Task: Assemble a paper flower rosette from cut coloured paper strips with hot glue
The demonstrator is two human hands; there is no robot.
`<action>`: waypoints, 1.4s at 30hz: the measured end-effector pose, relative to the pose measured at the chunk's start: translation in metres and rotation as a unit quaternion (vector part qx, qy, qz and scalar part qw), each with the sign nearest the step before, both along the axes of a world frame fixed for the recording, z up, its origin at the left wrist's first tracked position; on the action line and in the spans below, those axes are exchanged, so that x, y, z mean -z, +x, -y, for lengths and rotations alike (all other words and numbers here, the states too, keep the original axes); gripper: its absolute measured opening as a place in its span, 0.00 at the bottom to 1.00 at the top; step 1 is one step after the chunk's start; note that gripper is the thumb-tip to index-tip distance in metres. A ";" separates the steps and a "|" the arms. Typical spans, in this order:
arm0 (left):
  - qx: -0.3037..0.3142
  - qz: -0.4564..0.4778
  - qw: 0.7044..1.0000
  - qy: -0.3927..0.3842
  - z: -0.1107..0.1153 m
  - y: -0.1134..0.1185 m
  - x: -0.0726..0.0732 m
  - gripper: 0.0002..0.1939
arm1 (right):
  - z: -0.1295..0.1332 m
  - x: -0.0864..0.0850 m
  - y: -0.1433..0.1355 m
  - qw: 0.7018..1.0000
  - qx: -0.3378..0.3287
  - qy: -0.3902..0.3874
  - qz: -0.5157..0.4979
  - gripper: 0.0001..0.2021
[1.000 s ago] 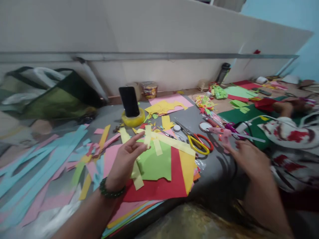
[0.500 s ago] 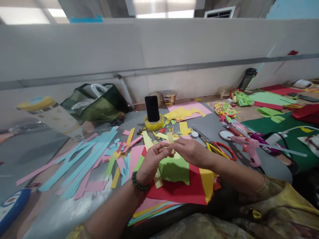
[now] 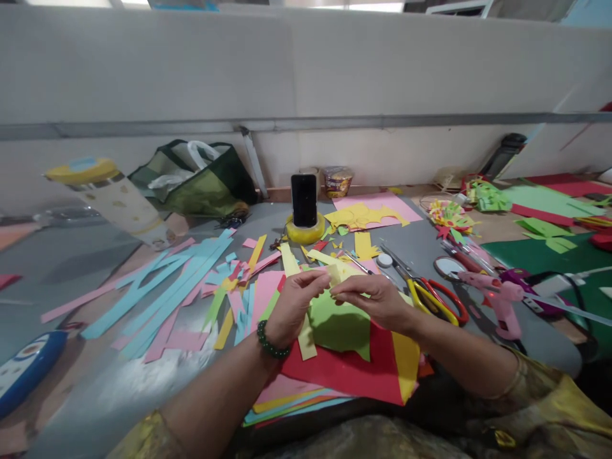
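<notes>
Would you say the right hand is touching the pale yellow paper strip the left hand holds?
Touching. The head view shows the right hand and left hand both pinching the pale yellow paper strip between their fingers, above the green sheet.

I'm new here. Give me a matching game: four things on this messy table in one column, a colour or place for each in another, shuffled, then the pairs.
Things:
1. phone
2. scissors
3. glue gun
4. paper strip

Descriptions:
A. pink
B. pinched by both hands
C. standing in a yellow tape roll
D. red and yellow handles

Pairs: 1-C, 2-D, 3-A, 4-B
</notes>
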State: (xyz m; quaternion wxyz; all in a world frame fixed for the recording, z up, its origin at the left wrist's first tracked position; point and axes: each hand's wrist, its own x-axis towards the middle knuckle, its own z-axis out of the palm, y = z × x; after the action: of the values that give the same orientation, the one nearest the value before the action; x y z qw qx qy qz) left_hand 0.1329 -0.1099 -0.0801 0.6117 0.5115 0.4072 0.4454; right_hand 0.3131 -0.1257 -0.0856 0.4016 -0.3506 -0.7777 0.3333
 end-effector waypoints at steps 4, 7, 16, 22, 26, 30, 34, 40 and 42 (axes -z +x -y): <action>-0.011 -0.006 1.000 0.012 0.000 0.000 0.000 0.18 | 0.000 0.000 -0.004 0.994 0.016 -0.084 -0.072 0.15; -0.014 -0.010 1.000 0.011 0.001 0.000 -0.001 0.16 | -0.001 -0.004 -0.004 0.987 0.057 -0.100 -0.109 0.13; -0.021 -0.078 0.994 0.079 0.002 -0.001 0.003 0.16 | -0.004 0.000 -0.011 0.939 0.119 -0.247 -0.209 0.20; -0.013 -0.114 0.985 0.130 0.002 -0.002 0.005 0.13 | -0.005 -0.003 -0.014 0.917 0.131 -0.295 -0.233 0.20; -0.003 -0.120 0.982 0.144 0.002 -0.003 0.008 0.13 | -0.005 -0.006 -0.015 0.907 0.140 -0.315 -0.240 0.21; 0.004 -0.124 0.979 0.161 0.001 -0.003 0.009 0.14 | -0.005 -0.006 -0.014 0.905 0.137 -0.325 -0.237 0.20; 0.006 -0.131 0.975 0.179 0.001 -0.003 0.007 0.13 | -0.007 -0.002 -0.013 0.908 0.128 -0.325 -0.233 0.18; 0.012 -0.146 0.971 0.189 0.002 -0.003 0.005 0.12 | -0.007 -0.003 -0.014 0.899 0.134 -0.336 -0.247 0.16; 0.019 -0.150 0.971 0.188 0.002 -0.002 0.005 0.12 | -0.007 -0.004 -0.014 0.903 0.132 -0.331 -0.240 0.13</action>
State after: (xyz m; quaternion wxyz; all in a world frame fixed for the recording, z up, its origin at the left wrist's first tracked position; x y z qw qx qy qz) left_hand 0.1306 -0.1120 -0.0849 0.4452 0.6859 0.3934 0.4201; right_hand 0.2990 -0.1185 -0.0816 0.4775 -0.4720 -0.4490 0.5896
